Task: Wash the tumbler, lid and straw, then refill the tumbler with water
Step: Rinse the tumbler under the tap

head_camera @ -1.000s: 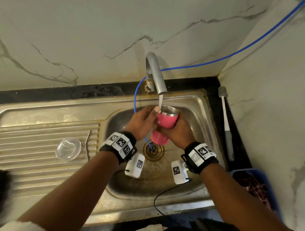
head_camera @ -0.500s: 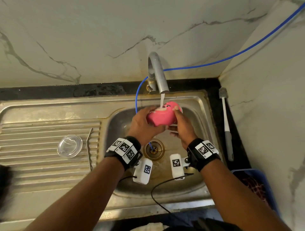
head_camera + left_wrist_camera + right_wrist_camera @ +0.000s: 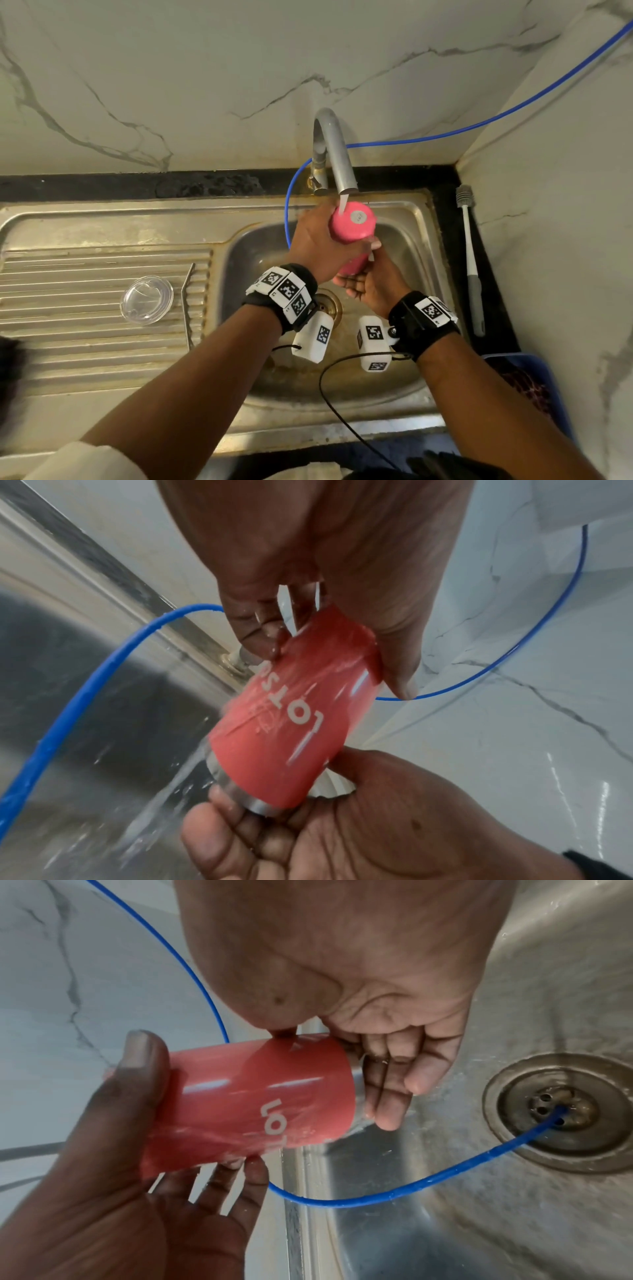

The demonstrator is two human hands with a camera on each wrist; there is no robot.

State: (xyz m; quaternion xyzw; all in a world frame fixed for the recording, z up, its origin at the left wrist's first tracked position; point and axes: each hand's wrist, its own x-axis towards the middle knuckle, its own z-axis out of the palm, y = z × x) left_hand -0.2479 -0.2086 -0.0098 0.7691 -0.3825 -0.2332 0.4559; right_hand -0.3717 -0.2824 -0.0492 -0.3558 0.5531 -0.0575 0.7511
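The tumbler (image 3: pixel 352 228), upright under the tap (image 3: pixel 334 154) a second ago, is now upside down at frame centre; the left hand (image 3: pixel 317 245) grips its base end, the right hand (image 3: pixel 371 286) cups its rim. Outside rinse, likely; lid (image 3: pixel 146 300) and straw (image 3: pixel 186 305) wait at left.

only readable bit is white lettering on the pink metal-rimmed tumbler (image 3: pixel 284 723): "LOTS", rest hidden; the right wrist view just shows "LO".
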